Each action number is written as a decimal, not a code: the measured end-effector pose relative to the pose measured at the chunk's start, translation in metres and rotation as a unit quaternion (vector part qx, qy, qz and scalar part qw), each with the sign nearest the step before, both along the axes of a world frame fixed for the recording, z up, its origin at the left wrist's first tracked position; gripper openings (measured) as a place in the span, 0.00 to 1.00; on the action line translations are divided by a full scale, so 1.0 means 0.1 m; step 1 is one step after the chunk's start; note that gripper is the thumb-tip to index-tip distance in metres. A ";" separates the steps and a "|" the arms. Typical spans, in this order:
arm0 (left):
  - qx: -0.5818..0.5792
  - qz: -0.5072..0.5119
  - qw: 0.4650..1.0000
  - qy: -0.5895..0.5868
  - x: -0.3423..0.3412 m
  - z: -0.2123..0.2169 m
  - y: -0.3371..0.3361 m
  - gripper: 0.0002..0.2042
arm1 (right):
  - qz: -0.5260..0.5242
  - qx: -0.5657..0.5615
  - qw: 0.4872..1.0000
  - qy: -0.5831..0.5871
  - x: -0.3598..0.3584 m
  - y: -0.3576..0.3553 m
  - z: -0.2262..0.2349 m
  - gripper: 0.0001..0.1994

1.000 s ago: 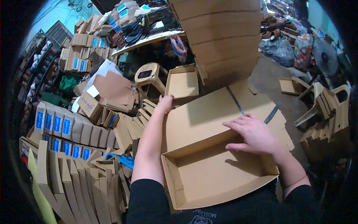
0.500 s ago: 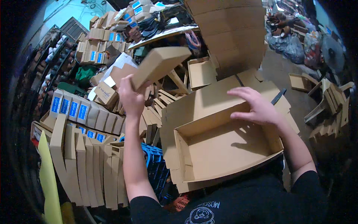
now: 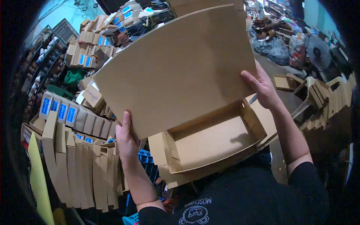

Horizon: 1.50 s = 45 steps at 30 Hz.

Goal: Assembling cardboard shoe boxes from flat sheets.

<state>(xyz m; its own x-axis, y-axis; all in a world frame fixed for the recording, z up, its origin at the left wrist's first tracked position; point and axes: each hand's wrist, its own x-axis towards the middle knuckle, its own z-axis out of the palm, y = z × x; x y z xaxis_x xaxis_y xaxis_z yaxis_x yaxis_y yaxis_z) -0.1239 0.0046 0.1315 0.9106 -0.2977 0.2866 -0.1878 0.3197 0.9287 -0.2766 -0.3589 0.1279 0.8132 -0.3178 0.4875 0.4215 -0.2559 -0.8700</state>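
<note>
A brown cardboard box lid (image 3: pixel 180 67) is held up between my two hands, its broad flat face tilted toward me. My left hand (image 3: pixel 126 137) grips the lid's lower left corner, thumb on the face. At its right edge, my right hand (image 3: pixel 262 88) clasps the lid with the thumb in front; most of its fingers are behind the cardboard. Below and nearer to me sits an open, shallow cardboard box (image 3: pixel 212 146) with nothing inside but shadow. The lid covers part of its far side. Flat cardboard (image 3: pixel 264 116) shows beneath the box's right side.
Upright cardboard pieces (image 3: pixel 77 172) stand in a row at the left, beside a yellow sheet (image 3: pixel 39 183). Blue-labelled boxes (image 3: pixel 71 112) line up behind them. A blue crate (image 3: pixel 148 165) is under my left forearm. More box parts (image 3: pixel 326 97) and a fan (image 3: pixel 318 52) are on the right.
The lid has swung from my left hand's side to over the box, turning its broad face toward me. My right hand, open above the box before, now grips the lid too.
</note>
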 end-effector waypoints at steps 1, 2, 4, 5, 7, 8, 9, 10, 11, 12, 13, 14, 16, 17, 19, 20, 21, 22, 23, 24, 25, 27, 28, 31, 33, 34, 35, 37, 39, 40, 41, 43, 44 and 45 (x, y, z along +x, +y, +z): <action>0.028 0.019 0.999 0.010 -0.01 -0.07 -0.01 0.20 | -0.008 -0.023 1.000 0.019 -0.07 -0.06 -0.01 0.34; 0.028 0.017 0.999 0.017 0.00 -0.14 0.03 0.20 | -0.015 -0.046 0.998 0.038 -0.14 -0.10 -0.02 0.31; 0.202 -0.007 0.979 0.017 0.06 -0.30 0.23 0.20 | -0.031 -0.023 0.997 0.067 -0.40 -0.06 0.03 0.29; 0.223 0.033 0.974 0.017 0.08 -0.45 0.31 0.23 | -0.022 -0.011 0.988 0.152 -0.52 -0.10 0.04 0.29; 0.285 -0.060 0.956 0.015 -0.14 -0.28 0.15 0.24 | -0.018 -0.006 0.969 0.248 -0.77 -0.15 0.02 0.29; 0.349 -0.140 0.927 0.009 -0.21 -0.25 0.14 0.25 | -0.025 -0.067 0.954 0.291 -0.81 -0.16 -0.04 0.27; 0.415 -0.202 0.887 -0.010 -0.14 -0.35 0.18 0.28 | -0.035 -0.131 0.934 0.329 -0.89 -0.16 -0.05 0.26; 0.478 -0.238 0.845 0.016 -0.17 -0.27 0.21 0.27 | -0.043 -0.170 0.918 0.355 -0.92 -0.16 -0.09 0.23; 0.517 -0.241 0.821 -0.006 -0.21 -0.22 0.23 0.27 | -0.032 -0.189 0.887 0.421 -0.94 -0.14 -0.03 0.22; 0.552 -0.251 0.795 -0.031 -0.21 -0.21 0.20 0.26 | -0.029 -0.209 0.849 0.485 -0.98 -0.11 0.06 0.21; 0.539 -0.261 0.800 -0.036 -0.18 -0.23 0.20 0.25 | -0.011 -0.218 0.847 0.484 -1.02 -0.08 0.00 0.21; 0.526 -0.271 0.805 -0.040 -0.14 -0.27 0.19 0.24 | -0.016 -0.213 0.879 0.426 -1.09 -0.07 -0.08 0.21; 0.468 -0.228 0.852 -0.059 -0.04 -0.37 0.18 0.24 | -0.004 -0.229 0.867 0.443 -1.16 -0.13 -0.08 0.21; 0.452 -0.196 0.870 0.005 -0.04 -0.38 0.19 0.26 | -0.005 -0.212 0.870 0.445 -1.13 -0.04 -0.10 0.23; 0.427 -0.161 0.887 0.069 -0.09 -0.38 0.14 0.31 | -0.010 -0.198 0.887 0.418 -1.15 0.00 -0.23 0.30; 0.437 -0.174 0.880 0.068 -0.11 -0.39 0.12 0.37 | -0.006 -0.204 0.885 0.417 -1.12 -0.01 -0.26 0.30; 0.450 -0.191 0.870 0.067 -0.11 -0.42 0.12 0.44 | -0.002 -0.228 0.889 0.397 -1.08 0.02 -0.28 0.32; 0.448 -0.191 0.871 0.068 -0.08 -0.48 0.14 0.44 | 0.000 -0.250 0.892 0.375 -1.06 0.06 -0.29 0.34; 0.456 -0.190 0.868 0.043 -0.03 -0.55 0.16 0.47 | -0.004 -0.247 0.875 0.417 -1.00 0.08 -0.27 0.40; 0.465 -0.189 0.865 0.017 -0.01 -0.59 0.21 0.50 | -0.004 -0.248 0.874 0.418 -0.95 0.07 -0.29 0.40; 0.463 -0.194 0.865 0.014 0.00 -0.58 0.21 0.50 | 0.004 -0.218 0.892 0.397 -0.92 0.07 -0.35 0.43; 0.407 -0.189 0.891 0.068 -0.02 -0.55 0.24 0.48 | 0.012 -0.222 0.906 0.360 -0.88 0.01 -0.56 0.51; 0.407 -0.191 0.890 0.070 0.00 -0.57 0.19 0.48 | 0.012 -0.220 0.905 0.363 -0.85 -0.02 -0.66 0.51; 0.370 -0.207 0.904 0.061 0.00 -0.64 0.03 0.48 | -0.045 -0.148 0.954 0.257 -0.73 -0.08 -0.83 0.54; 0.266 -0.225 0.937 0.028 -0.05 -0.71 -0.10 0.47 | -0.047 -0.151 0.953 0.259 -0.70 -0.08 -0.85 0.54; 0.266 -0.224 0.937 0.028 -0.04 -0.72 -0.09 0.47 | -0.050 -0.153 0.952 0.259 -0.68 -0.07 -0.86 0.54; 0.262 -0.228 0.938 0.019 -0.02 -0.74 -0.08 0.45 | -0.054 -0.155 0.952 0.260 -0.67 -0.06 -0.87 0.53; 0.256 -0.232 0.938 0.011 0.01 -0.77 -0.06 0.43 | -0.015 -0.072 0.966 0.247 -0.61 -0.05 -0.92 0.52; 0.234 -0.240 0.941 0.053 0.04 -0.78 -0.01 0.43 | 0.025 0.010 0.973 0.231 -0.59 0.00 -0.92 0.52; 0.232 -0.238 0.942 0.053 0.05 -0.81 0.00 0.43 | 0.024 0.084 0.975 0.206 -0.59 0.08 -0.90 0.51; 0.241 -0.218 0.945 0.033 0.07 -0.85 0.00 0.43 | 0.023 0.157 0.971 0.179 -0.58 0.12 -0.88 0.50; 0.249 -0.200 0.948 0.010 0.10 -0.85 -0.01 0.43 | 0.015 0.115 0.976 0.187 -0.56 0.10 -0.90 0.50; 0.242 -0.235 0.941 0.014 0.10 -0.83 -0.01 0.43 | 0.006 0.074 0.978 0.195 -0.56 0.08 -0.89 0.50; 0.236 -0.272 0.933 0.017 0.11 -0.81 -0.03 0.44 | 0.001 0.074 0.979 0.192 -0.56 0.05 -0.87 0.50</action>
<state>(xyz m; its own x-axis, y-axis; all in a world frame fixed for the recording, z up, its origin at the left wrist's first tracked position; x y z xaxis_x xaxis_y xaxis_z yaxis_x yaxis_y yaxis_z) -0.1133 0.0016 0.0502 0.5942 -0.8041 -0.0197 -0.0853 -0.0874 0.9925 -0.3326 -0.3535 0.0406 0.9278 -0.3608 0.0945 0.0566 -0.1143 -0.9918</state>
